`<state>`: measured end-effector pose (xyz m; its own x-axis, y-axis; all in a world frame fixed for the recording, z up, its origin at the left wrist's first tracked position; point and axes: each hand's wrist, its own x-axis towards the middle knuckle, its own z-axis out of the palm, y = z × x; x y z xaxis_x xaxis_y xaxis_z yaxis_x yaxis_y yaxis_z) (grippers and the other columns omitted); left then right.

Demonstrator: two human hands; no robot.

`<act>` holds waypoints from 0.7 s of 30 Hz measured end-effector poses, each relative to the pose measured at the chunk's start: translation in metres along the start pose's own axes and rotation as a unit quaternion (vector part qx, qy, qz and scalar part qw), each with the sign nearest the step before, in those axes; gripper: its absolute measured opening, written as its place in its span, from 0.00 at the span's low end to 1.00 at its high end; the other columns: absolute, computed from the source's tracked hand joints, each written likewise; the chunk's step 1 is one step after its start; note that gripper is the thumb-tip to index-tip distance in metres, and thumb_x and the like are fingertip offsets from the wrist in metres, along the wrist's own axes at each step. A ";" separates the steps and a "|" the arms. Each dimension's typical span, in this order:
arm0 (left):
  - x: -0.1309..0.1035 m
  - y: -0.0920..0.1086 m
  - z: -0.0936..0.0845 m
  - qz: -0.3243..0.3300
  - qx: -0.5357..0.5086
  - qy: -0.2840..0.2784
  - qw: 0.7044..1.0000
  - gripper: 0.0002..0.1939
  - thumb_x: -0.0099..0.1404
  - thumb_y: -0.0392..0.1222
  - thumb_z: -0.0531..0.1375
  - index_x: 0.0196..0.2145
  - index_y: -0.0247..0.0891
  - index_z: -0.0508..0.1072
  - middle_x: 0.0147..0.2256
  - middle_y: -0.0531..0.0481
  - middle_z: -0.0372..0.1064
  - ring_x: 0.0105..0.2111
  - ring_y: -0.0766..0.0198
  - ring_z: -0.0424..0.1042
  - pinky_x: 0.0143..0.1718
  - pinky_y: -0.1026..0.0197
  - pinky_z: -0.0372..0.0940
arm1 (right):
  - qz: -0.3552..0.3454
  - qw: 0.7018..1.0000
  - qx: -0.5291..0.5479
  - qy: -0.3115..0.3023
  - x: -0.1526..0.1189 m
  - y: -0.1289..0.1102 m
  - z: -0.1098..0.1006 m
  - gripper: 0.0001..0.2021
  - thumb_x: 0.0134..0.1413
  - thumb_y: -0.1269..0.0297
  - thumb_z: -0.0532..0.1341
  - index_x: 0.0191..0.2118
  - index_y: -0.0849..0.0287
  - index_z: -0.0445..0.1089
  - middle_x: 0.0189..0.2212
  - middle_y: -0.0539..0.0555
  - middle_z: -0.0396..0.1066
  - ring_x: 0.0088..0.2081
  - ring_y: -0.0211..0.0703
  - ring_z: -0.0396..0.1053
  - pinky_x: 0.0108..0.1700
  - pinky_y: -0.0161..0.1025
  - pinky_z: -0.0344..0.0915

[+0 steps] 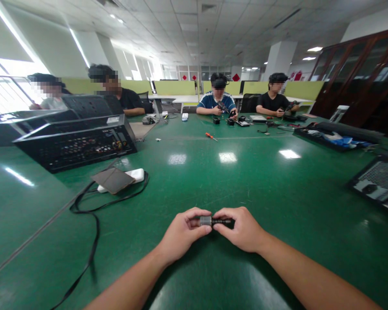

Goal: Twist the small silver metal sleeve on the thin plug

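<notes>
A small metal part with a thick grey cylinder (205,221) on its left and a thin, dark stepped shaft (225,221) on its right lies level between my hands, over the near middle of the green table. My left hand (181,234) is closed on the cylinder, thumb below and fingers above. My right hand (244,230) pinches the shaft close to where it meets the cylinder. The shaft's far end shows inside the curl of my right fingers. I cannot make out its exact kind.
On the green table (194,172), a black computer case (80,146) stands at left, near a white power strip (138,174) with a black cable (97,234). An orange screwdriver (210,136) lies farther back. Another open case (380,181) is at right. Several people sit across.
</notes>
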<state>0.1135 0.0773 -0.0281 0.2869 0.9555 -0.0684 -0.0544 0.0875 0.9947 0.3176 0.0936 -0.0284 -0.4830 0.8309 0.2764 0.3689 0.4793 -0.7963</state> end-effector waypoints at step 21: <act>-0.001 -0.002 -0.001 0.008 0.017 -0.002 1.000 0.17 0.53 0.38 0.70 0.41 0.35 0.75 0.34 0.48 0.74 0.36 0.59 0.72 0.42 0.58 0.65 | -0.015 1.000 -0.013 -0.014 0.001 0.002 -0.003 0.07 0.52 0.68 0.63 0.38 0.56 0.75 0.33 0.50 0.78 0.33 0.41 0.75 0.38 0.36 0.67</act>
<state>0.1126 0.0763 -0.0299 0.2905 0.9555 -0.0514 -0.0258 0.0615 0.9978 0.3206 0.0960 -0.0279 -0.5155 0.8083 0.2846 0.3743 0.5112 -0.7737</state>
